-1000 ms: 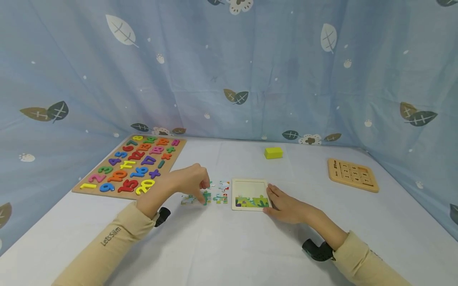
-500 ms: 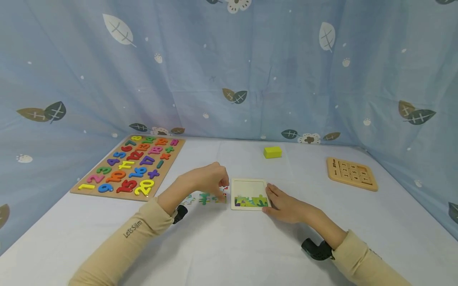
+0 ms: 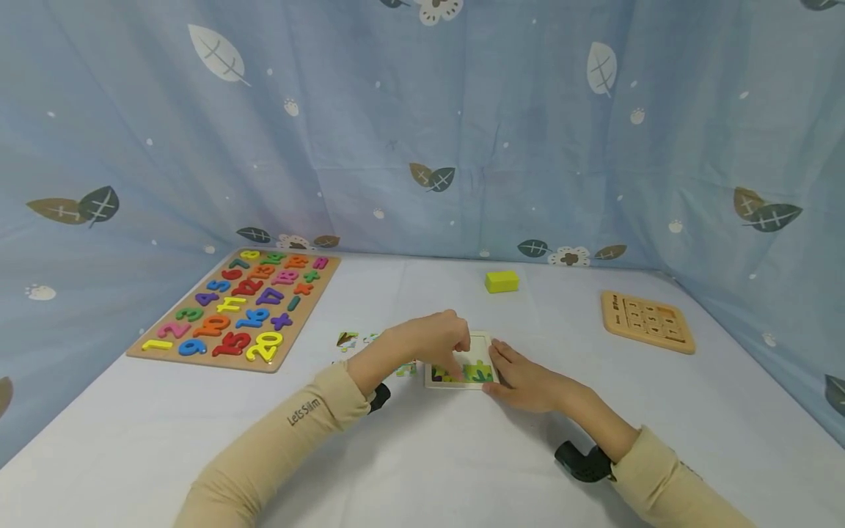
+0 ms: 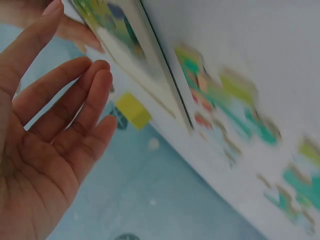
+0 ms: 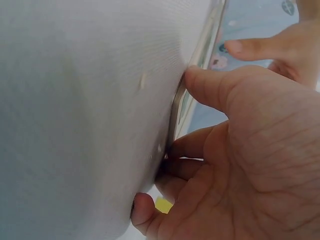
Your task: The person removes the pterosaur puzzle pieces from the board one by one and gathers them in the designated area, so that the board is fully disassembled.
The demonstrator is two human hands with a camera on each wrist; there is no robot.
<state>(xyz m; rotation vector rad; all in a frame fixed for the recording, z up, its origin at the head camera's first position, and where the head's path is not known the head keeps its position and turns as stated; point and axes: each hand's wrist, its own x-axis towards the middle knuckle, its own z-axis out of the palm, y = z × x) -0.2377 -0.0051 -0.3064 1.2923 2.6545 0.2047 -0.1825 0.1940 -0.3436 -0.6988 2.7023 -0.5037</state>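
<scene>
A small square puzzle tray (image 3: 481, 345) lies on the white table, with green picture pieces fitted along its near side. My left hand (image 3: 436, 342) hovers above its left part, thumb pointing down and hiding some pieces. In the left wrist view, that hand (image 4: 52, 150) has loosely bent, separated fingers with nothing between them. My right hand (image 3: 531, 383) rests against the tray's right edge, thumb by the near corner. The right wrist view shows thumb and fingertips touching the tray's edge (image 5: 175, 112). Loose jigsaw pieces (image 3: 346, 340) lie left of the tray, partly behind the left arm.
A wooden number board (image 3: 299, 314) with colourful numerals and signs lies at left. Behind the tray sits a yellow-green block (image 3: 502, 281). A wooden number-tile board (image 3: 683, 339) lies at right. A patterned blue curtain (image 3: 370, 132) hangs along the table's far edge.
My left hand has moved right, from above the loose pieces to over the tray, uncovering some pieces at left. The right hand keeps its place at the tray's edge.
</scene>
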